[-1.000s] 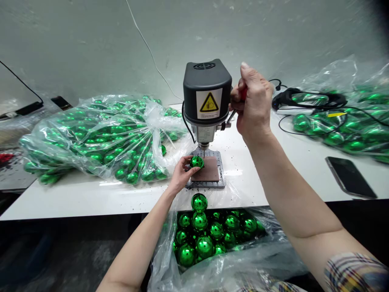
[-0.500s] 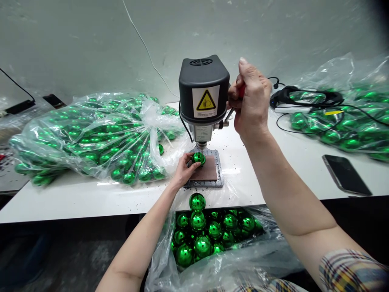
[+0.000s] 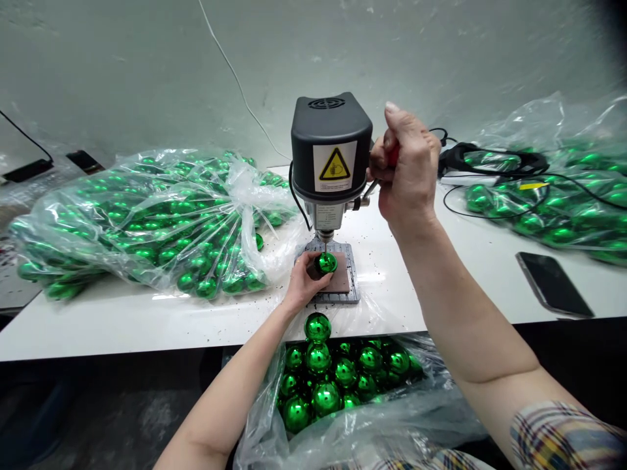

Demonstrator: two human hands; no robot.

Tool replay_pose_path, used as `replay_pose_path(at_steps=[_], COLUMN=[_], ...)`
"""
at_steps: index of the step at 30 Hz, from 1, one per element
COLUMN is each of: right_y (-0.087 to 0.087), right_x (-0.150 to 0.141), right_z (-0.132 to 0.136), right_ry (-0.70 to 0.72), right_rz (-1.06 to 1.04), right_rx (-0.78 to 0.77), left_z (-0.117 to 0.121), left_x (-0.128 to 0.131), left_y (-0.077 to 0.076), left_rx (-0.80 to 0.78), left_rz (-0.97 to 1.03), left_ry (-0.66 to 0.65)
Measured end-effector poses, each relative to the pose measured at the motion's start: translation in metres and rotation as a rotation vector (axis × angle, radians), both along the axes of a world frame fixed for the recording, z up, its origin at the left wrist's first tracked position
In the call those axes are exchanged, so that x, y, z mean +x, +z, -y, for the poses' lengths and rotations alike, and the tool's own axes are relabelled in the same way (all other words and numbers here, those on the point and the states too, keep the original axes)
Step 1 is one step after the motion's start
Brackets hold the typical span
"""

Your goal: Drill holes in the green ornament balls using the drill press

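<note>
A small bench drill press [image 3: 332, 147] with a black motor housing and a yellow warning label stands in the middle of the table. My right hand [image 3: 410, 160] is wrapped round the red-knobbed feed lever [image 3: 393, 155] on its right side. Under the chuck, my left hand [image 3: 307, 281] grips a shiny green ball ornament [image 3: 327, 263] between thumb and fingers. The thin drill bit [image 3: 325, 247] points down at the ornament's top; whether it has entered is too small to tell. Beneath the ornament lies a brown board [image 3: 341, 281] on the grey metal base [image 3: 354, 297].
An open plastic bag of green ornaments [image 3: 326, 397] sits at the table's front edge, one ball [image 3: 317, 326] on top. Larger filled bags lie left [image 3: 147, 225] and right [image 3: 563, 219]. A phone [image 3: 554, 284] rests at right, near black cables [image 3: 455, 212]. Dark shavings speckle the tabletop.
My left hand has moved slightly right with the ornament, bringing it under the drill bit. The bit now shows above the ornament. My right hand stays on the lever.
</note>
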State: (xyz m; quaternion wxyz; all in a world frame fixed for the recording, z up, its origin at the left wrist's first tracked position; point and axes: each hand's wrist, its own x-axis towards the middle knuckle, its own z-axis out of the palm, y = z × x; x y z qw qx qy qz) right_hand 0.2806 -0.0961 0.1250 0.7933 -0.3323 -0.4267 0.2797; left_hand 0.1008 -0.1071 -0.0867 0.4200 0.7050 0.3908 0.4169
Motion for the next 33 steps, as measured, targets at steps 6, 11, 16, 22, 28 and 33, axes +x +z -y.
replay_pose_path(at_steps=[6,11,16,22,28,33], right_y=[-0.006,-0.017,-0.034,-0.060,-0.088,-0.069], right_x=[-0.011,-0.017,-0.018,-0.017,-0.010,-0.016], right_z=[0.024,0.037,0.046,0.050,0.045,0.043], right_ry=[-0.015,-0.041,-0.078,-0.100,-0.084,-0.122], right_rz=[0.033,0.022,0.097,0.208,0.349,0.254], right_rx=[0.115,0.179,0.243,0.324,0.517,0.472], left_z=[-0.003,-0.005,-0.005,-0.006,-0.003,-0.003], left_x=[-0.001,-0.001,0.000,-0.001,-0.001,0.001], left_y=[-0.002,-0.008,-0.011,-0.012,-0.008,-0.004], left_rx=[-0.027,-0.061,-0.083,-0.073,-0.060,-0.088], left_rz=[0.034,0.063,0.086,0.093,0.078,0.095], left_ry=[0.012,0.011,0.016,0.027,0.013,-0.009])
